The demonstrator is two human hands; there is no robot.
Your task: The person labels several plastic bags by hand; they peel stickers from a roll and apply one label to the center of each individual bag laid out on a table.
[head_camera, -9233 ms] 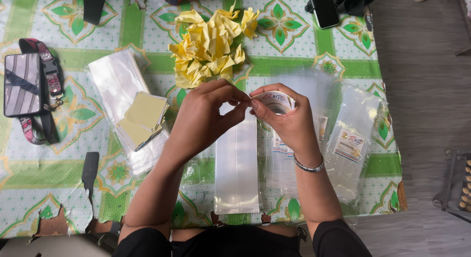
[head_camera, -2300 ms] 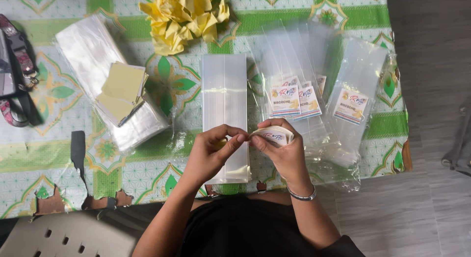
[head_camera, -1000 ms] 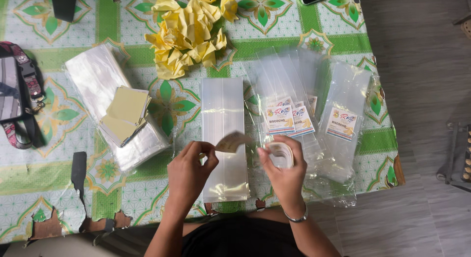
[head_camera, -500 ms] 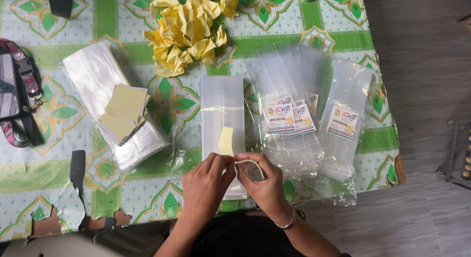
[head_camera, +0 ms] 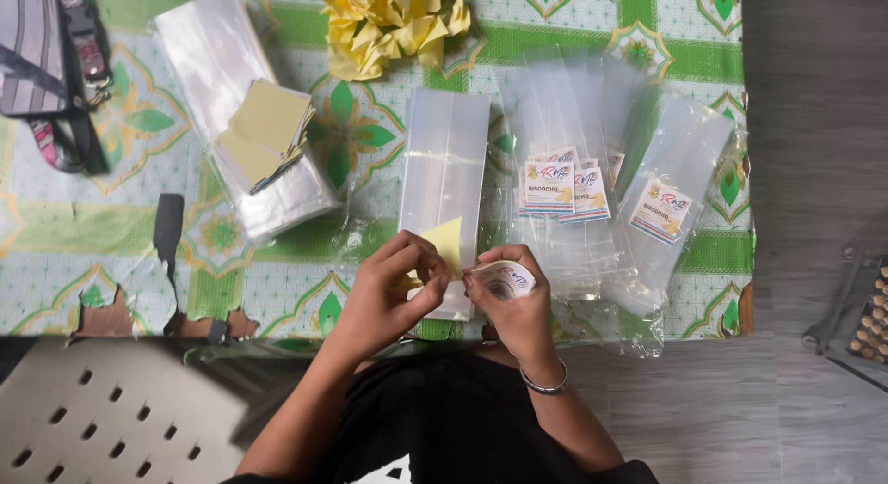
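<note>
The left hand (head_camera: 393,290) pinched a yellow backing slip (head_camera: 446,244), while the right hand (head_camera: 513,304) gripped a sticker (head_camera: 505,279). Both were held over a clear plastic bag (head_camera: 444,170) on the patterned tablecloth (head_camera: 277,262)

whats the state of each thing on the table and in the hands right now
left hand: pinching the yellow backing strip, strip sticking up
right hand: gripping the sticker roll
clear bag: flat, unlabelled
labelled bags: stacked flat, stickers on
crumpled yellow backings: piled
tablecloth: torn at the near edge
</note>
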